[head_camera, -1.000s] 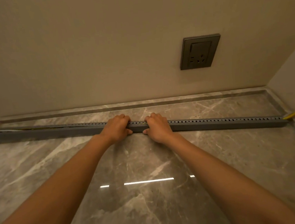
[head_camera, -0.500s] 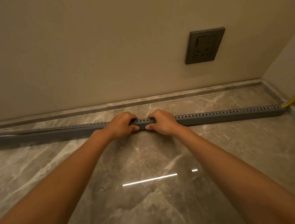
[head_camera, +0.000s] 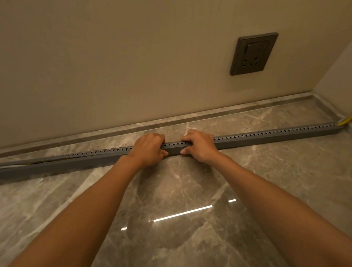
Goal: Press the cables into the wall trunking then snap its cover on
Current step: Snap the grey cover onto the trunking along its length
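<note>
Cover-snapping underway: left hand and right hand clamp trunking mid-length; next, press left of the hands.

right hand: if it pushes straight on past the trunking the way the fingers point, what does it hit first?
The right hand is already curled over the trunking. Beyond it lies a bare strip of marble floor, then the skirting ledge at the wall's foot. Likely the ledge first; depth is hard to judge.

1 head view – looks forward and down, near the floor.
</note>
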Demonstrator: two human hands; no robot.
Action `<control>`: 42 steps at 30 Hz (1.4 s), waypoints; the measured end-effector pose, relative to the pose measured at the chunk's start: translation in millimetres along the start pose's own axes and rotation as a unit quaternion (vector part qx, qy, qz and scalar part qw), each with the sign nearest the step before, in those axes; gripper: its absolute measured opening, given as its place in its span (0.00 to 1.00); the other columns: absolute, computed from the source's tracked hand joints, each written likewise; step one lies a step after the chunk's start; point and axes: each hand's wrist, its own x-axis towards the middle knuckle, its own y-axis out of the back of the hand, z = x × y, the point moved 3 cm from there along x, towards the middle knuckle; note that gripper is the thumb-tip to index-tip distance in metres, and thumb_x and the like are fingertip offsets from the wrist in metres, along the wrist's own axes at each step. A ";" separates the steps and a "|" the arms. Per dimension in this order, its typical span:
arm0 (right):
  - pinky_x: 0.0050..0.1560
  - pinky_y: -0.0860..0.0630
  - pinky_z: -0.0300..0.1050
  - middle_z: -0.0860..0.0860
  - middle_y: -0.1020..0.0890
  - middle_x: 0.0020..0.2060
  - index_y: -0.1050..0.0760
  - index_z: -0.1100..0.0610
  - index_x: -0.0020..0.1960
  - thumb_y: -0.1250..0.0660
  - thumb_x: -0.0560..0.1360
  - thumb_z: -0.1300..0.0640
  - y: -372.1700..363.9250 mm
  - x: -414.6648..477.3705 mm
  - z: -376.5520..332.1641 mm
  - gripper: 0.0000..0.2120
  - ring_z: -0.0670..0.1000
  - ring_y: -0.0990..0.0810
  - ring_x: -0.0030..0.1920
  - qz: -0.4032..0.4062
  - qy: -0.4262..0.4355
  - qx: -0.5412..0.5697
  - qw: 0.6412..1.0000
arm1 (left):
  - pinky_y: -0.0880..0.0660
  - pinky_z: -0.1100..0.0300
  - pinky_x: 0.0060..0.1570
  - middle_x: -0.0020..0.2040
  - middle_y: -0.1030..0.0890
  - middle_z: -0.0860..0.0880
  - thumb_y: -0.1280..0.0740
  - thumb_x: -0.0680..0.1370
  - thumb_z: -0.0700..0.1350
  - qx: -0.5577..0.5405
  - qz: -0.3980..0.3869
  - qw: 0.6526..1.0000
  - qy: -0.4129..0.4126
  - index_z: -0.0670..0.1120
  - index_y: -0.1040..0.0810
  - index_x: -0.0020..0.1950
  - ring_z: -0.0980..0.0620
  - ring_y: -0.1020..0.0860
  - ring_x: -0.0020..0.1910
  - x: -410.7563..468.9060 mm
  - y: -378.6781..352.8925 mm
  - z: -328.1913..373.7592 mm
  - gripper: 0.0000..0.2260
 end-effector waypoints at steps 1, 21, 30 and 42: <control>0.62 0.37 0.51 0.54 0.22 0.55 0.24 0.54 0.61 0.31 0.72 0.54 0.5 0.4 -0.7 0.17 0.56 0.26 0.59 -0.003 -0.003 -0.001 1.000 | 0.28 0.51 0.53 0.58 0.22 0.42 0.34 0.76 0.47 -0.004 0.001 1.000 -0.001 0.41 0.25 0.57 0.42 0.24 0.55 0.0 0.1 -0.4 0.13; 0.61 0.37 0.52 0.57 0.22 0.54 0.23 0.57 0.56 0.36 0.76 0.52 -37.5 12.5 -71.8 0.13 0.57 0.25 0.57 -0.039 0.042 -0.008 0.998 | 0.27 0.53 0.49 0.54 0.19 0.43 0.29 0.73 0.47 -0.087 -0.016 0.994 0.058 0.43 0.22 0.55 0.44 0.23 0.53 -27.2 8.8 -71.2 0.13; 0.59 0.34 0.52 0.57 0.23 0.53 0.23 0.58 0.57 0.35 0.75 0.54 -39.7 10.9 -75.3 0.13 0.58 0.26 0.55 -0.024 0.041 -0.036 0.998 | 0.28 0.52 0.49 0.55 0.20 0.41 0.29 0.72 0.46 -0.032 -0.010 0.999 0.035 0.42 0.22 0.53 0.42 0.24 0.55 -23.2 13.9 -66.2 0.13; 0.64 0.36 0.55 0.57 0.24 0.57 0.26 0.55 0.60 0.34 0.74 0.50 -50.0 9.4 -96.0 0.17 0.59 0.27 0.59 -0.015 0.007 -0.102 0.995 | 0.27 0.53 0.47 0.53 0.18 0.43 0.26 0.70 0.49 -0.142 -0.002 0.989 0.041 0.42 0.20 0.55 0.45 0.23 0.50 -39.8 9.7 -113.8 0.17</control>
